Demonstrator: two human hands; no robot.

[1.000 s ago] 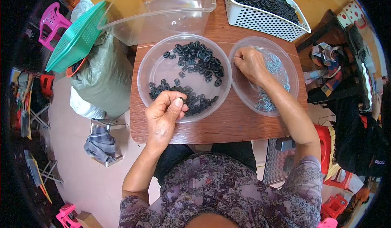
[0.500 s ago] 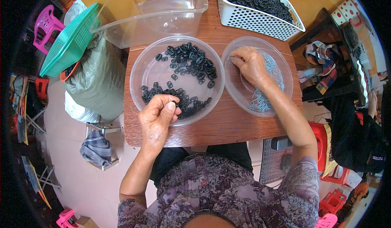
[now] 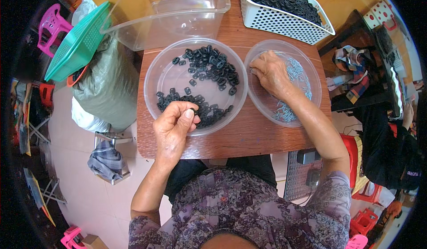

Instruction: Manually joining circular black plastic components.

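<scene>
My left hand (image 3: 174, 123) is closed in a pinch at the near rim of a round clear tub (image 3: 151, 82), with a small black part (image 3: 194, 111) between thumb and fingers. Many black two-holed oval pieces (image 3: 212, 66) lie in that tub in a far heap and a near heap. Inside a second clear tub (image 3: 255, 104) to the right, my right hand (image 3: 271, 72) is over the left side, fingers bent together. Whatever its fingertips hold is hidden. Small light-blue pin-like pieces (image 3: 284, 112) are spread along this tub's right side and bottom.
A white perforated basket (image 3: 284, 24) full of black pieces stands at the table's back right. Behind the left tub is a clear plastic bin (image 3: 178, 20). Left of the wooden table (image 3: 222, 144) are a stuffed sack (image 3: 109, 84), a green basket (image 3: 82, 44) and a cloth-draped stool (image 3: 106, 160).
The whole view has shifted slightly. My right hand's fingers have curled in a little more inside the right tub; my left hand keeps its pinch on the black part.
</scene>
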